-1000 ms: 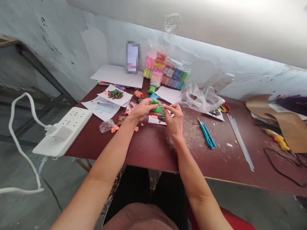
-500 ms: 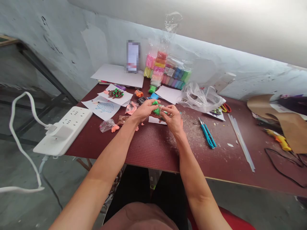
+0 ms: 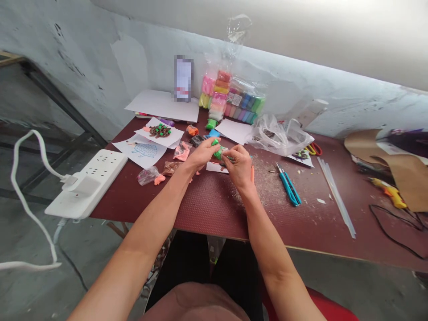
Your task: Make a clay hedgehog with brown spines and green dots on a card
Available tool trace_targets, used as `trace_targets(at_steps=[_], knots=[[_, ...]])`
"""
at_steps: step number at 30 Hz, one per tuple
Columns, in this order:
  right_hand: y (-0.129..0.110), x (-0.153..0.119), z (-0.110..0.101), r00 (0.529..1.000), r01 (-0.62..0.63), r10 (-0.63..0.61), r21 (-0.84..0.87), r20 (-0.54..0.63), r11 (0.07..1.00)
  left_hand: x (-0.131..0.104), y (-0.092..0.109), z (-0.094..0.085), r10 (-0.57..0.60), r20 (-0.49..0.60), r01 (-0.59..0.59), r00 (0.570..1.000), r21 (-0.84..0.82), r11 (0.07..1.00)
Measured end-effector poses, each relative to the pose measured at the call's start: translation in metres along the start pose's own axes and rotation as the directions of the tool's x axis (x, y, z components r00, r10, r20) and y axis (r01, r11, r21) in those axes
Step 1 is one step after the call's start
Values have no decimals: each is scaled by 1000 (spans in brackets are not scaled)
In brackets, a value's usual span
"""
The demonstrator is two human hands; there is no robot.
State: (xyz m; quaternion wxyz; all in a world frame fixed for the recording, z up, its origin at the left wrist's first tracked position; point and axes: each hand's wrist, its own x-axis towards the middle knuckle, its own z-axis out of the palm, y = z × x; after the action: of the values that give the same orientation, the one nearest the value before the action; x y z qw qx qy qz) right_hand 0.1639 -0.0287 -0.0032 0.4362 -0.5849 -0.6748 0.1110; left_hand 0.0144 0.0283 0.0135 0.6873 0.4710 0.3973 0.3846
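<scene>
My left hand (image 3: 202, 154) is closed around a packet of bright green modelling clay (image 3: 217, 152) in clear plastic, above the table. Close against its right side is my right hand (image 3: 241, 166), thumb and fingers pinched together. What sits between those fingertips is too small to make out. Under the hands lies a small white paper (image 3: 214, 167). An orange stick-like thing (image 3: 252, 173) shows just beside my right wrist. To the left are a bag of pink clay (image 3: 182, 150) and a brown clay bag (image 3: 171, 168).
White paper (image 3: 174, 139) at the left bears a pile of brown pieces with green bits (image 3: 159, 130). A power strip (image 3: 87, 183) lies on the left edge. Further right are a teal cutter (image 3: 289, 185), clear glue sticks (image 3: 336, 196) and a yellow glue gun (image 3: 389, 192). Clay packs (image 3: 239, 100) stand behind.
My right hand's fingers have drawn into a tighter pinch beside the green packet. My left hand keeps its hold. The whole view has shifted slightly.
</scene>
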Motion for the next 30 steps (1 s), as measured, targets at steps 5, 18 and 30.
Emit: trace_targets(at_steps=[5, 18, 30], knots=[[5, 1, 2, 992, -49, 41, 60, 122, 997, 2, -2, -1, 3, -25, -2, 1000, 29, 1000], [-4, 1, 4, 992, -124, 118, 148, 48, 981, 2, -4, -10, 98, 117, -108, 988, 83, 991], [21, 17, -15, 938, -276, 347, 574, -15, 771, -2, 13, -12, 87, 38, -89, 995, 70, 994]])
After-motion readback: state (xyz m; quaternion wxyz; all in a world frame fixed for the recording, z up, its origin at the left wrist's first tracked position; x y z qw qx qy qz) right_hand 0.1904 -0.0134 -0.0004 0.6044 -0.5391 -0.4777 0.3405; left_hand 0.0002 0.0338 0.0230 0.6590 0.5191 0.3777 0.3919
